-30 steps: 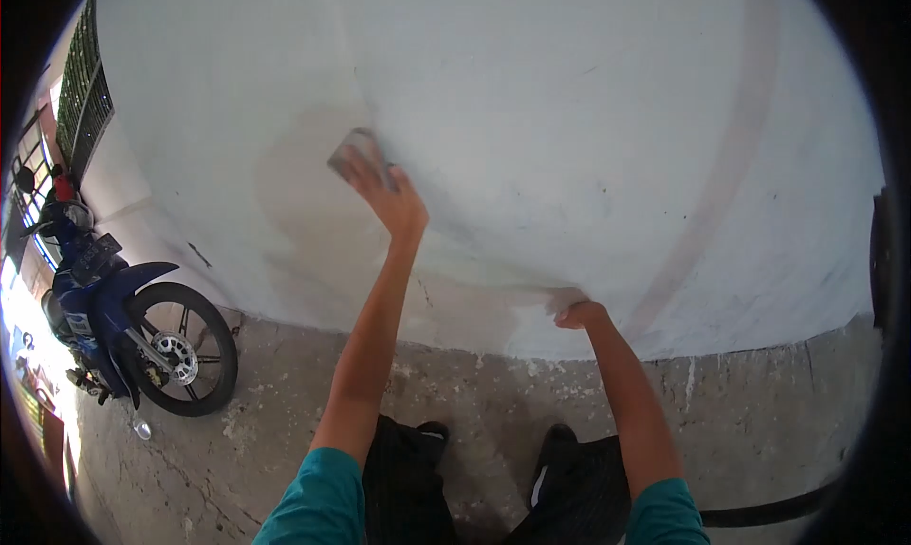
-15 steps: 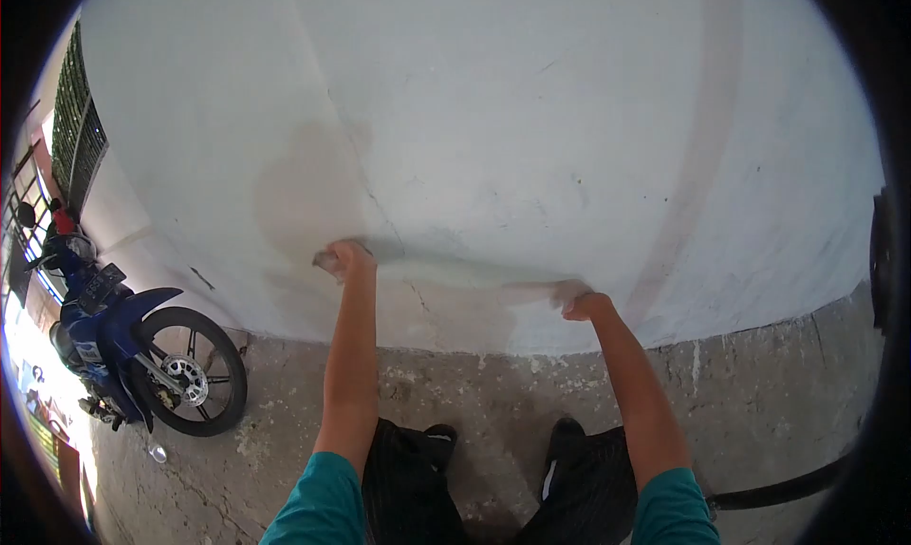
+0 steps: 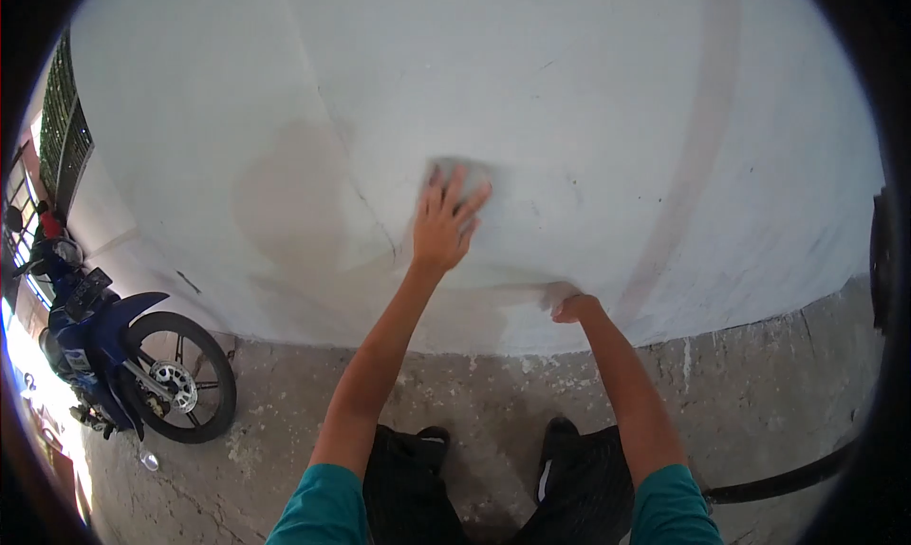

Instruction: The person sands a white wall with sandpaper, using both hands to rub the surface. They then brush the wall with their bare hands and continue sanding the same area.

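Pale wall (image 3: 607,89), scuffed and specked; thin crack (image 3: 364,201) runs down it left of centre; faint brownish band (image 3: 700,127) toward the right. Left hand (image 3: 444,224) on the wall, fingers spread over a grey pad (image 3: 442,165), which lies between them and the surface; pad partly hidden, blurred. Right hand (image 3: 575,308) low by the wall, fingers curled; cannot tell whether it grips anything. Worn, stained concrete floor (image 3: 294,384) below; blue motorcycle (image 3: 116,341) at the picture's left; dark hose (image 3: 783,483) at lower right.
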A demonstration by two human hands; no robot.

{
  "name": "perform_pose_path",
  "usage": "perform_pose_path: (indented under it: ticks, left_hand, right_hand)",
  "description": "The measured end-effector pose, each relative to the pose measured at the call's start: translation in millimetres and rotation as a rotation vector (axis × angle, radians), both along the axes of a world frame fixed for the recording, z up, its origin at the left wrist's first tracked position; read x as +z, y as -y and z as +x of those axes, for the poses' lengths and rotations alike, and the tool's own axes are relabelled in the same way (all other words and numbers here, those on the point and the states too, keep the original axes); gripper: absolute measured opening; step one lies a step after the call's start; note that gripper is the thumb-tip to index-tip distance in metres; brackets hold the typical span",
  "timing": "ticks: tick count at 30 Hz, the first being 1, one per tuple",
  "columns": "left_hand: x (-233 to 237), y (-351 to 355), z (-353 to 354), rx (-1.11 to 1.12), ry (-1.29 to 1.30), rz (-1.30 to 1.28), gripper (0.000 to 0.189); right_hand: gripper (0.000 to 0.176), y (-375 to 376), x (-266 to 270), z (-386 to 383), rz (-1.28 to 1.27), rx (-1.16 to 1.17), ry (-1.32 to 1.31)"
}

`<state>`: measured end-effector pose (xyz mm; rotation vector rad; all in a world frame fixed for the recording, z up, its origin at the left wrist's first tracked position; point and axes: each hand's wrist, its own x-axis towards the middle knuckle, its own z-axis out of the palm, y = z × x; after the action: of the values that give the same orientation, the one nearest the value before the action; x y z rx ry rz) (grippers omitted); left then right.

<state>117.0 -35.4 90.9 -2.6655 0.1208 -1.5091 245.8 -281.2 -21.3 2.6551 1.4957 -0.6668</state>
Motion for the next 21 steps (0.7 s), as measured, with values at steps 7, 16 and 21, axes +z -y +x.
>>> perform_pose_path:
  ticks: [7,16,21]
  left_hand:
    - [30,-51,-19,0.351,0.313,-0.223,0.056]
    - [-108,-216,-64,-0.234,0.951,-1.92,0.045]
    - [-150,-248,-56,-0.122,0.821,-2.309,0.046]
  right_hand:
    - [0.047,-3,-39,21,0.041,-0.095,-0.009]
    - [0.058,-18,-40,13,-0.026,-0.005,0.041]
    - [0.05,-27,-74,34,0.112,0.09,0.118]
